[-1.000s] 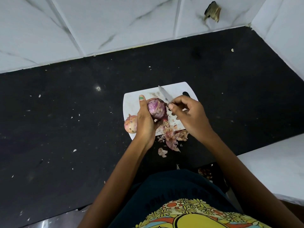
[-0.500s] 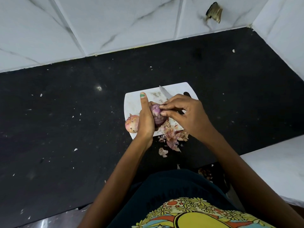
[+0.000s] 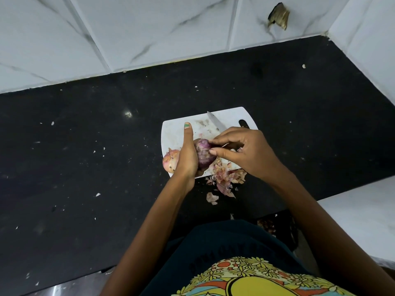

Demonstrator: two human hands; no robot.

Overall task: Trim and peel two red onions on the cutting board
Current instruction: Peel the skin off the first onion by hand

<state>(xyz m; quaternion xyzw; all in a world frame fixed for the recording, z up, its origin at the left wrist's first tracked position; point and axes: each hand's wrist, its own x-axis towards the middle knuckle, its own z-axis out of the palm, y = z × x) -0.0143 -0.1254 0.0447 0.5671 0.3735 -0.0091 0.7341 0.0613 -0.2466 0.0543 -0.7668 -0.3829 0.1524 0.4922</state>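
Note:
My left hand (image 3: 188,154) holds a purple, partly peeled red onion (image 3: 204,153) over the white cutting board (image 3: 175,133), thumb pointing straight up. My right hand (image 3: 241,152) grips a knife (image 3: 215,122) whose blade points away from me over the board; its thumb and forefinger pinch at the onion's skin. A second onion (image 3: 170,160), still in pale dry skin, lies at the board's left near corner, partly hidden behind my left hand.
Loose onion skins (image 3: 226,178) are piled at the board's near edge and spill onto the black counter (image 3: 85,167). White tiled walls rise behind and to the right. A white surface (image 3: 361,214) sits at the near right.
My right hand has come in against the onion, fingers now on its skin. The onion has sunk lower in my left hand and the knife blade has stayed pointing away.

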